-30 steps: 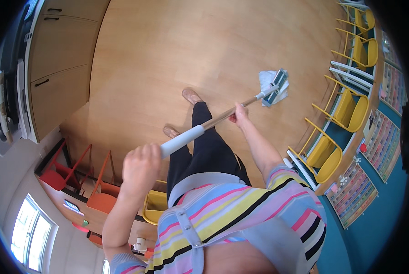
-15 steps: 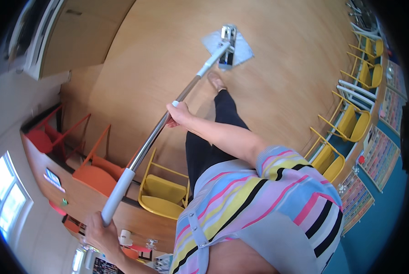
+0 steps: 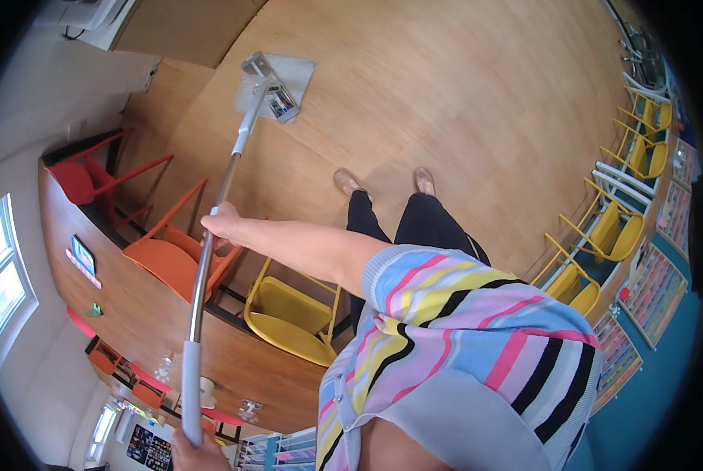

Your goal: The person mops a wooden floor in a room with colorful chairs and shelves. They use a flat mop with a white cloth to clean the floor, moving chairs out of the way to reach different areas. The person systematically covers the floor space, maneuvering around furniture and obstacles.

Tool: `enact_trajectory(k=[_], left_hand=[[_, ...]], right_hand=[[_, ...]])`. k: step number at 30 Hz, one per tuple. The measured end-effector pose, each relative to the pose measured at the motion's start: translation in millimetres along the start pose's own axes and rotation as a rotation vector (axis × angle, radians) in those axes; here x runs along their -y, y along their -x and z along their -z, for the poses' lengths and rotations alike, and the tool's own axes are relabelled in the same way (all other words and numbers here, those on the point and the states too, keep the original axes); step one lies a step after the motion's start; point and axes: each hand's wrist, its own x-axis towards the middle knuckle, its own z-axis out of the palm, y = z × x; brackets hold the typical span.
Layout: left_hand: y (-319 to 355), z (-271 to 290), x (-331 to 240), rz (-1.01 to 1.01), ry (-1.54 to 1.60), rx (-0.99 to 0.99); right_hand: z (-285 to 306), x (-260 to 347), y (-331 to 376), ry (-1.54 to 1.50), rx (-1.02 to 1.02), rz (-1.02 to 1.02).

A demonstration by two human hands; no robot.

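A flat mop [image 3: 204, 282] with a long silver and white pole slants across the left of the view. My left hand [image 3: 198, 453], at the bottom edge, is closed around the white grip near the pole's top end. Farther down, my right hand [image 3: 222, 224] wraps around the silver shaft. On the wood floor lies the mop's flat metal head [image 3: 281, 104], over a pale cloth [image 3: 298, 74] that sticks out past it. The head is beyond my feet and to the left, near a cabinet corner.
A brown cabinet [image 3: 190, 30] stands at the upper left. Red [image 3: 73, 179], orange [image 3: 167, 263] and yellow [image 3: 288, 318] chairs line a wooden table [image 3: 131, 314] on the left, close to the pole. Several yellow chairs [image 3: 606, 234] stand along the right side.
The mop head has swept left across the floor toward the cabinet. Both hands moved with the pole, my right hand leftward and my left hand lower. My feet now stand side by side.
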Motion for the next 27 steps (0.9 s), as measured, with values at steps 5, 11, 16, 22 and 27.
enact_trajectory(k=[5, 11, 16, 22, 27], left_hand=[[-29.9, 28.7, 5.2, -0.152, -0.023, -0.190], [-45.1, 106.9, -19.9, -0.413, -0.156, -0.398], [-21.8, 138.3, -62.8, -0.589, 0.032, -0.378], [11.7, 190.1, -178.8, -0.802, 0.018, -0.516], [68.0, 235.2, -279.9, -1.108, 0.045, -0.675]], right_hand=[[-2.9, 38.2, 34.2, -0.271, 0.005, 0.040], [73.1, 73.2, 105.2, -0.528, -0.006, 0.176], [176.7, 73.7, 178.8, -0.708, -0.148, 0.301], [341.8, 57.2, 263.2, -0.910, -0.273, 0.549], [457.2, 19.5, 335.7, -1.024, -0.454, 0.734]])
